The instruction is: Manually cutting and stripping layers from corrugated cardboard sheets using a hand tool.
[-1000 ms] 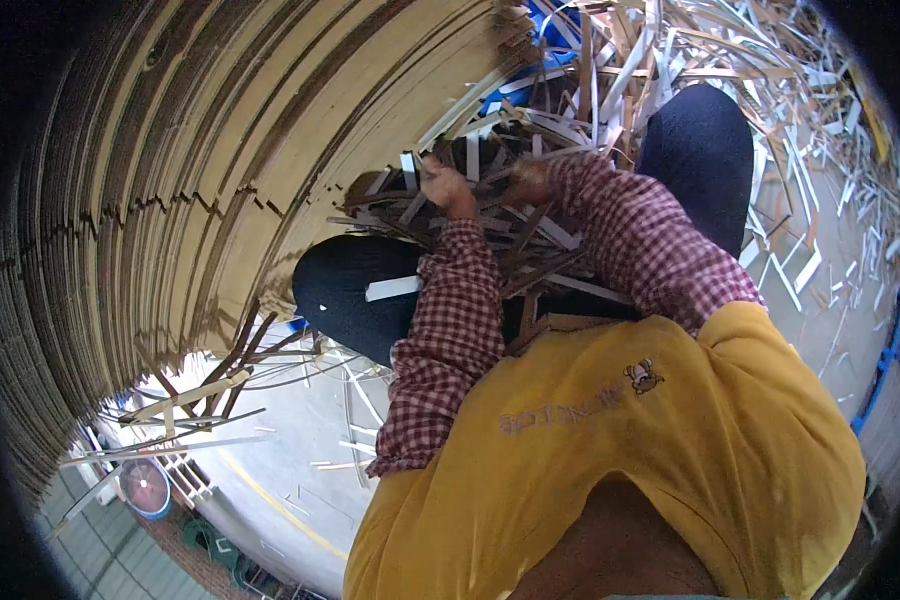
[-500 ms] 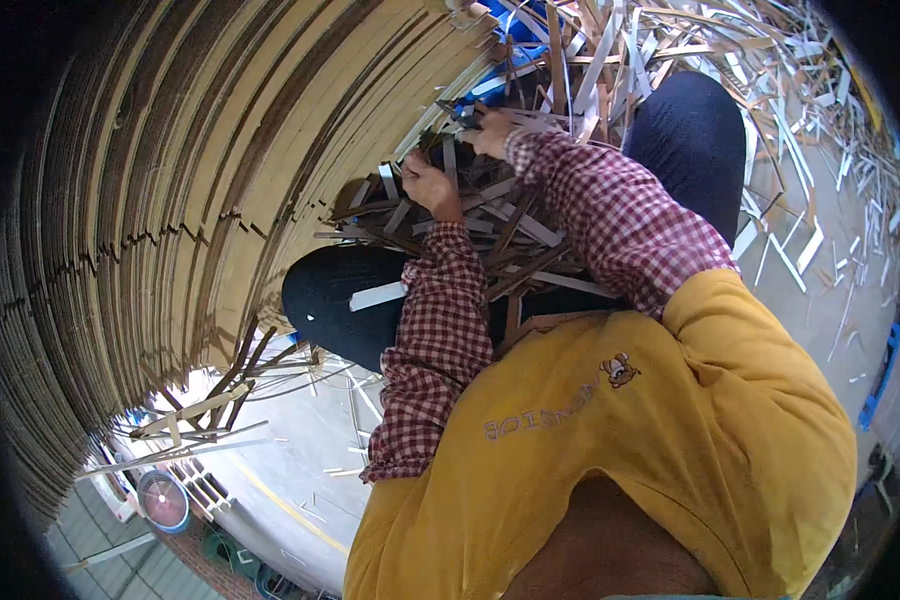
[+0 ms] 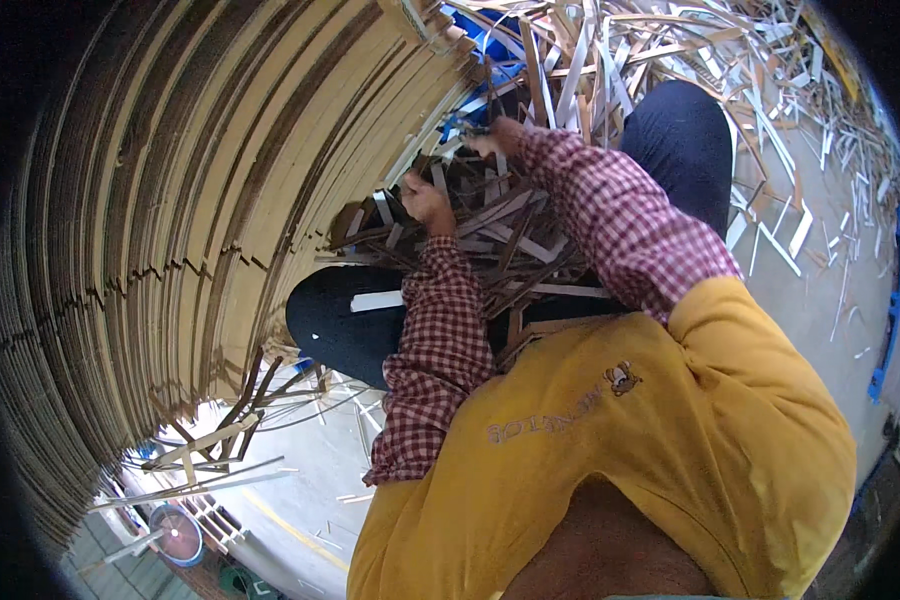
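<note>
A tall stack of brown cardboard sheets [image 3: 270, 150] curves across the left side, its layered edges facing me. My left hand [image 3: 426, 202] is closed at the near lower edge of the stack; what its fingers pinch, if anything, is hidden. Just beyond it to the right, my right hand [image 3: 498, 138] is closed around a small dark hand tool with blue parts [image 3: 456, 127], whose tip is at the sheets' edge. The tool's exact kind is blurred. Loose cardboard strips [image 3: 510, 215] lie heaped beneath both hands, between my knees.
More white and brown strips [image 3: 620, 60] pile up at the top right and scatter over the grey floor [image 3: 820, 290]. My dark-trousered knees [image 3: 340, 310] flank the heap. A white strip [image 3: 377, 301] rests on the left knee. A round fan-like object [image 3: 177, 533] stands at the lower left.
The stack and knees sit slightly lower in view as the head shifts. My right hand with the tool has moved a little lower in the picture; my left hand stays by the stack's edge.
</note>
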`<state>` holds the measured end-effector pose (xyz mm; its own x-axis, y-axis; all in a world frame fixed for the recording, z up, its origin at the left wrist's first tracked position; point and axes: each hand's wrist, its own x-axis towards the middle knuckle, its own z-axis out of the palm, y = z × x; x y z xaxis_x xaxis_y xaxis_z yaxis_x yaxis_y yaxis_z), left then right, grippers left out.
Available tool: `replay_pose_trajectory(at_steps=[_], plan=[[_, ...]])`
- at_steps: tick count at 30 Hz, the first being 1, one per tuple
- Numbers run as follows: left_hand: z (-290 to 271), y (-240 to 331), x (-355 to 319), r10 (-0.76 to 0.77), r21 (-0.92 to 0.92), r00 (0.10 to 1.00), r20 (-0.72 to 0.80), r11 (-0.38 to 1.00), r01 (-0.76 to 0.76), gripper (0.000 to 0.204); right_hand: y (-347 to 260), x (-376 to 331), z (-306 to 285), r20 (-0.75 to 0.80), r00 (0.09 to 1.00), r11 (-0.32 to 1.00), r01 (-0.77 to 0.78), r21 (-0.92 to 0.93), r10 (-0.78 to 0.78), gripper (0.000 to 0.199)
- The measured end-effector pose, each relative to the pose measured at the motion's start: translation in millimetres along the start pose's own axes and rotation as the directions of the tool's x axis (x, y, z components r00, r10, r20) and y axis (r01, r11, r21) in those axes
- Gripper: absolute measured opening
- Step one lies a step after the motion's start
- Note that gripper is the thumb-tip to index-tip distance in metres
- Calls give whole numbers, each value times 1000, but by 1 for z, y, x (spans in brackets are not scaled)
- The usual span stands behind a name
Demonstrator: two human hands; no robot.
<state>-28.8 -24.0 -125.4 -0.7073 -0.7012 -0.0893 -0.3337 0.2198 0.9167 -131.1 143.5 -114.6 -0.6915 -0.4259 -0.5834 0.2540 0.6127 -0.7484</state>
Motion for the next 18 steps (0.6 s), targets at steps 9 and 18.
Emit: replay_pose_trajectory(at_steps=[9,18], plan=[[-1,49,-22,37,-307,986,163,952,15,39,-8,-38,43,-244,970,957,-84,-279,14,30],[16,4,-18,-122,-54,926,356,987,151,55,13,-69,-7,-68,988,981,132,-139,-142,31]])
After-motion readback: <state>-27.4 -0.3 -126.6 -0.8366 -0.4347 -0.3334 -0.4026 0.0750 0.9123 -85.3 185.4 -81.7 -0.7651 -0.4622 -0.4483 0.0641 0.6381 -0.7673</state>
